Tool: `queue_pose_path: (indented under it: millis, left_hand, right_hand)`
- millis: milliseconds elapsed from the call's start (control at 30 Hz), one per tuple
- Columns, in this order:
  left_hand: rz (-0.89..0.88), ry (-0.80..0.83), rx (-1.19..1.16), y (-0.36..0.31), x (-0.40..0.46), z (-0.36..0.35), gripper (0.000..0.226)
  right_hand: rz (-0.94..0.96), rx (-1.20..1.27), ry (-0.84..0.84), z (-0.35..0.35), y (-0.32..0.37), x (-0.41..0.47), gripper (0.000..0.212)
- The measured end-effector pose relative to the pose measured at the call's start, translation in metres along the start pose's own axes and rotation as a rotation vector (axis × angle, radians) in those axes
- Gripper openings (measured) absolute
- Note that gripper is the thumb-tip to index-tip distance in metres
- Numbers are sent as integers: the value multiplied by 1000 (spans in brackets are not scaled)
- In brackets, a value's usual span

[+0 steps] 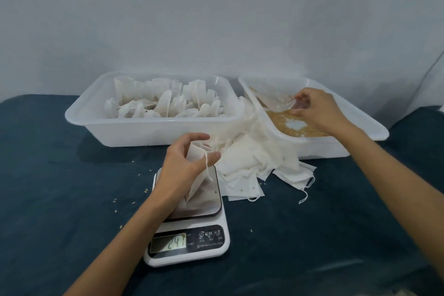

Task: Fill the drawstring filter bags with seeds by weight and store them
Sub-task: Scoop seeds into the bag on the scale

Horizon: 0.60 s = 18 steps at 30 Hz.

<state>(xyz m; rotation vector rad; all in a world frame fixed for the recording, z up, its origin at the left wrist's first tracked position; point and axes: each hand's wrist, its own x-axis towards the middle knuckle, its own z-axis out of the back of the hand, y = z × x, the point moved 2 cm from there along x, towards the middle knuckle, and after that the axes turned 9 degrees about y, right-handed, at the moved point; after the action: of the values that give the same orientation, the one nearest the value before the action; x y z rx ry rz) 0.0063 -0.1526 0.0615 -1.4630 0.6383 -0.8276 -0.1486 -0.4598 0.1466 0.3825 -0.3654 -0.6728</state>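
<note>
Blue cloth (pixel 72 199): L hand (pixel 182 166) grips bag (pixel 195 155); R hand (pixel 319 110) grips scoop (pixel 276 101) in seed tray (pixel 374 127).

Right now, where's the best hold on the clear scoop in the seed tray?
Take the clear scoop at its right end, coming from the right, where the right hand pinches it. Its open bowl points left across the seed tray, so that end should stay clear for seeds.

Both forearms are bare to the frame edge, and the left hand (pixel 185 163) and right hand (pixel 319 110) wear nothing.
</note>
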Motion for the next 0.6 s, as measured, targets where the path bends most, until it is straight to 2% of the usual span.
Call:
queue_pose_path:
  millis: [100,167,200,367,533,600]
  left_hand:
    - [13,2,10,3,1,0,23]
    - [7,17,9,5,2,0,6]
    - [-7,25,10,5,1,0,5]
    - [-63,40,42,2,2,-2,22]
    - [-105,25,-41,-4,-1,-3,20]
    - [-108,8,-90,-8,-2,-2,23]
  right_hand:
    - [-170,-117,12,-7,-26,12,29]
    - [-254,-202,91,-12,-35,17,30]
    - [-293,-246,139,-14,-39,19,29]
    - [-387,-428,309,-21,-51,23,13]
    - [-407,-453,371,-27,-57,27,29]
    - [-389,-472,300,-24,-49,23,28]
